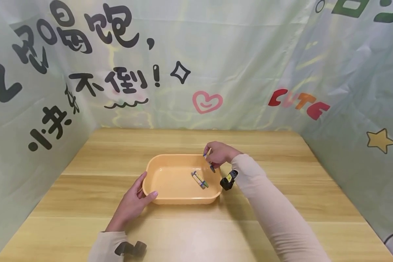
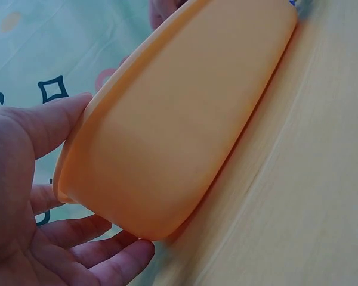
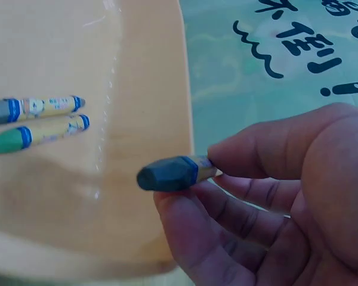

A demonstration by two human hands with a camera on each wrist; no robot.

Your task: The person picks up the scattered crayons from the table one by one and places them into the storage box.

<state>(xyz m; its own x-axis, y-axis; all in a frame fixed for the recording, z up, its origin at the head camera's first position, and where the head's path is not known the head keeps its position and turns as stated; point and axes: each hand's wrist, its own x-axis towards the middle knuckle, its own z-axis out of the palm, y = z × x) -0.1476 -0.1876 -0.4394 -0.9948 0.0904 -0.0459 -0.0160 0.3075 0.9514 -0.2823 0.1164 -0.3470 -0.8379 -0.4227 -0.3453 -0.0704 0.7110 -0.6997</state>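
My left hand [image 1: 131,205] holds the left end of a shallow orange plastic tray [image 1: 170,178], thumb at the rim and fingers around the outer wall in the left wrist view. Over the tray's back right corner, my right hand [image 1: 221,153] pinches a dark blue-grey crayon [image 3: 167,174] between thumb and fingers. Its thick, dark tip points away from the palm; part of its wrapper is hidden by the fingers. Side by side on the tray floor lie a grey crayon [image 3: 39,108] and a green crayon [image 3: 42,134], both in cream wrappers with blue bands.
The tray stands on a light wood-grain table [image 1: 268,233]. Pale green cloth walls [image 1: 242,47] with printed lettering rise at the back and both sides. Small black wrist cameras are strapped at the left sleeve [image 1: 106,247] and right sleeve [image 1: 268,196].
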